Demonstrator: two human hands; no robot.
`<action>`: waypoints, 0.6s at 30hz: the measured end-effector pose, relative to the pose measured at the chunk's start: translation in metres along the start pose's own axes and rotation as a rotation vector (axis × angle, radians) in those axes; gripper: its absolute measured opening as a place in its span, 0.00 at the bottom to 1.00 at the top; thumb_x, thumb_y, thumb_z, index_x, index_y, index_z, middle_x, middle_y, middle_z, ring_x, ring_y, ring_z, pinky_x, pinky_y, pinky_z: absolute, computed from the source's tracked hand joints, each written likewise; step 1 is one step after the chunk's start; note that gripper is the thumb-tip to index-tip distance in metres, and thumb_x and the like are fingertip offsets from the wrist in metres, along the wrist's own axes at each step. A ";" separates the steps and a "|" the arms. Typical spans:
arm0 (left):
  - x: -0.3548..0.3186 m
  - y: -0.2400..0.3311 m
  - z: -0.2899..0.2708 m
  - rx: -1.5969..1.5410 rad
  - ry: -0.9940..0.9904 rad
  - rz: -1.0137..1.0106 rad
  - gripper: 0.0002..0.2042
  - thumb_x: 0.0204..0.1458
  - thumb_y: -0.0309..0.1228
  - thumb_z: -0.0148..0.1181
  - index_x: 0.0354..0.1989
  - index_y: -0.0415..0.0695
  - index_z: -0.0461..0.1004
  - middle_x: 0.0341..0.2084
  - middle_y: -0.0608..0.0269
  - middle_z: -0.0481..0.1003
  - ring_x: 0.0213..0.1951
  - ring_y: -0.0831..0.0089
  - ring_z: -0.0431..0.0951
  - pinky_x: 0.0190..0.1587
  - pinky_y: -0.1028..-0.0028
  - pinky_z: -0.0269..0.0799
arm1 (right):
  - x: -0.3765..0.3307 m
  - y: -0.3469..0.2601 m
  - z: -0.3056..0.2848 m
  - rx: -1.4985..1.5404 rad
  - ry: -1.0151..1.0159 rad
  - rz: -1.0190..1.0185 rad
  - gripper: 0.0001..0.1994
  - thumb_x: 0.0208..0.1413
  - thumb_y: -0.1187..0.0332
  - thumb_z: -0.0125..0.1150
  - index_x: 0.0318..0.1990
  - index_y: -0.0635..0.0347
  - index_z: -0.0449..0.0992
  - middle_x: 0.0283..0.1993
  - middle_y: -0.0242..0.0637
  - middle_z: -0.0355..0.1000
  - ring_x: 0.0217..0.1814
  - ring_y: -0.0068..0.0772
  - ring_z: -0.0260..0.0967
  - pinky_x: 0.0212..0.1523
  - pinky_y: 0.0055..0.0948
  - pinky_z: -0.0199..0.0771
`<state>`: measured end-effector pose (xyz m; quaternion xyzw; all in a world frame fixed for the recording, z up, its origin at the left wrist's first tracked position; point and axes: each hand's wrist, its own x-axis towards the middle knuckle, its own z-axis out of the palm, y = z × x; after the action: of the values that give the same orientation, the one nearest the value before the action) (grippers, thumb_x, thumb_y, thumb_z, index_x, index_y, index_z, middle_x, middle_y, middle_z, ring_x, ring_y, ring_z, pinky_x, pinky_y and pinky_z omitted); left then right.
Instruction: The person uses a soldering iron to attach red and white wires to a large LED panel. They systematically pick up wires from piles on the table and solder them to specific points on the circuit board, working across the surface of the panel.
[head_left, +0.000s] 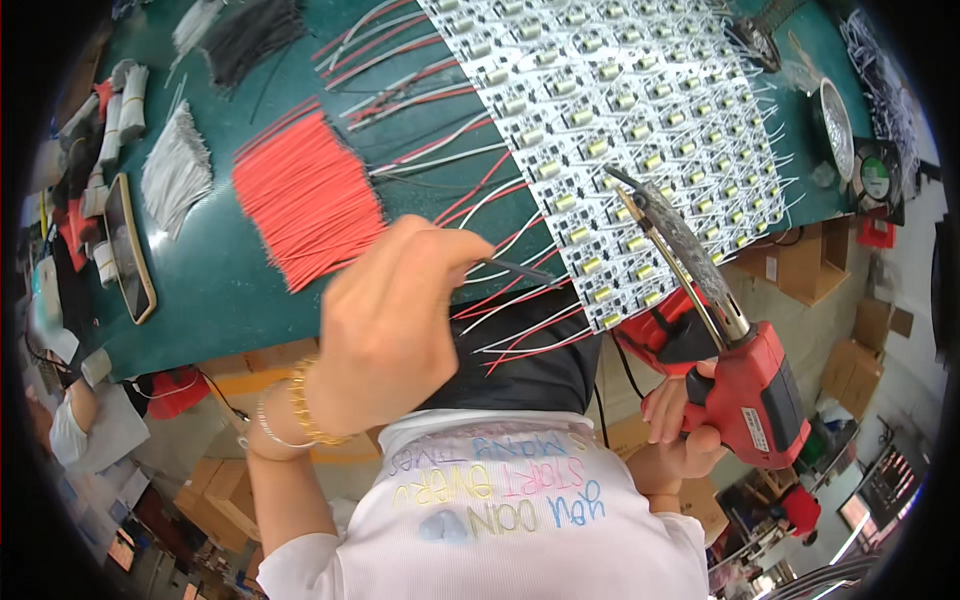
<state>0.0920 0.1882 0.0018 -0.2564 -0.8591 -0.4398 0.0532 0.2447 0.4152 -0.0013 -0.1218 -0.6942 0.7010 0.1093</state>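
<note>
Across the near edge of the green table (200, 300) lies the white board (620, 130), loose wires (440, 155) trailing from its left side. The left hand (390, 315) pinches a thin dark strip (522, 269), its end near the board's edge. Well apart from it, the right hand (680, 425) grips a red gun (760, 400), its tip over the board. Left of the board sits a red bundle (308, 200).

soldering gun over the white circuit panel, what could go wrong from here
The red soldering gun in the right hand has its tip over the circuit panel; if hot, a slip might scorch nearby components.
The dark wire pinched by the left hand could be misplaced at the panel's crowded edge.
</note>
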 end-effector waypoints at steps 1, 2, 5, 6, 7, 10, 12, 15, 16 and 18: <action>-0.003 -0.002 0.010 0.003 0.012 -0.027 0.11 0.39 0.12 0.59 0.31 0.39 0.73 0.22 0.58 0.71 0.21 0.63 0.71 0.23 0.70 0.66 | -0.005 0.000 -0.003 -0.003 -0.005 0.018 0.39 0.56 0.40 0.55 0.55 0.72 0.58 0.11 0.27 0.58 0.10 0.22 0.56 0.17 0.24 0.61; -0.005 -0.005 0.018 0.007 0.025 -0.056 0.09 0.41 0.13 0.60 0.30 0.39 0.72 0.21 0.59 0.71 0.20 0.64 0.71 0.22 0.71 0.65 | -0.010 0.000 -0.005 -0.006 -0.011 0.039 0.39 0.55 0.39 0.55 0.56 0.70 0.59 0.11 0.27 0.58 0.11 0.22 0.56 0.18 0.24 0.61; -0.003 -0.009 0.029 0.024 0.082 -0.119 0.06 0.46 0.19 0.63 0.26 0.40 0.71 0.19 0.61 0.70 0.17 0.65 0.69 0.20 0.71 0.63 | -0.027 0.012 -0.027 0.031 -0.059 0.057 0.40 0.54 0.37 0.54 0.58 0.67 0.59 0.12 0.26 0.59 0.12 0.23 0.56 0.20 0.24 0.61; -0.001 -0.009 0.031 0.001 0.102 -0.147 0.06 0.46 0.19 0.63 0.25 0.40 0.71 0.18 0.61 0.70 0.17 0.65 0.69 0.19 0.71 0.62 | -0.030 0.013 -0.029 0.042 -0.073 0.065 0.40 0.53 0.36 0.54 0.58 0.66 0.59 0.12 0.25 0.59 0.12 0.23 0.57 0.20 0.24 0.61; -0.001 -0.009 0.032 -0.021 0.122 -0.176 0.06 0.46 0.19 0.64 0.25 0.40 0.71 0.18 0.61 0.70 0.17 0.65 0.69 0.19 0.71 0.62 | -0.032 0.010 -0.026 0.038 -0.070 0.086 0.41 0.53 0.35 0.53 0.59 0.66 0.59 0.12 0.25 0.59 0.12 0.22 0.57 0.20 0.24 0.61; 0.002 -0.007 0.036 0.039 0.120 -0.181 0.06 0.46 0.20 0.64 0.24 0.41 0.71 0.17 0.62 0.69 0.17 0.66 0.68 0.19 0.71 0.61 | -0.032 0.016 -0.026 0.017 -0.142 0.011 0.42 0.53 0.34 0.51 0.60 0.65 0.58 0.14 0.24 0.60 0.13 0.21 0.57 0.21 0.24 0.62; 0.003 -0.008 0.034 0.044 0.106 -0.173 0.07 0.45 0.21 0.65 0.23 0.42 0.71 0.17 0.63 0.69 0.16 0.67 0.68 0.18 0.71 0.60 | -0.031 0.016 -0.029 -0.077 -0.194 -0.017 0.43 0.52 0.33 0.50 0.61 0.65 0.58 0.14 0.23 0.60 0.13 0.21 0.58 0.21 0.24 0.63; 0.004 -0.009 0.029 0.010 0.068 -0.200 0.05 0.47 0.20 0.64 0.24 0.39 0.73 0.17 0.66 0.68 0.17 0.76 0.61 0.19 0.76 0.54 | -0.029 0.004 -0.030 -0.332 -0.234 0.036 0.44 0.51 0.33 0.50 0.61 0.65 0.58 0.14 0.23 0.60 0.14 0.20 0.59 0.22 0.24 0.65; 0.005 -0.009 0.028 -0.009 0.050 -0.209 0.04 0.48 0.19 0.63 0.25 0.37 0.73 0.17 0.67 0.68 0.17 0.81 0.57 0.20 0.79 0.51 | -0.028 0.000 -0.030 -0.416 -0.244 0.051 0.44 0.51 0.33 0.50 0.61 0.65 0.58 0.14 0.22 0.60 0.14 0.20 0.59 0.22 0.24 0.65; 0.006 -0.007 0.028 -0.002 0.037 -0.224 0.04 0.47 0.19 0.64 0.25 0.38 0.73 0.17 0.67 0.68 0.17 0.82 0.57 0.20 0.79 0.50 | -0.024 -0.006 -0.031 -0.478 -0.305 0.068 0.44 0.50 0.32 0.50 0.60 0.65 0.59 0.14 0.23 0.60 0.14 0.21 0.60 0.22 0.24 0.66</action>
<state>0.0872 0.2092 -0.0189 -0.1509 -0.8808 -0.4484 0.0194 0.2771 0.4371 0.0047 -0.0604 -0.8437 0.5309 -0.0518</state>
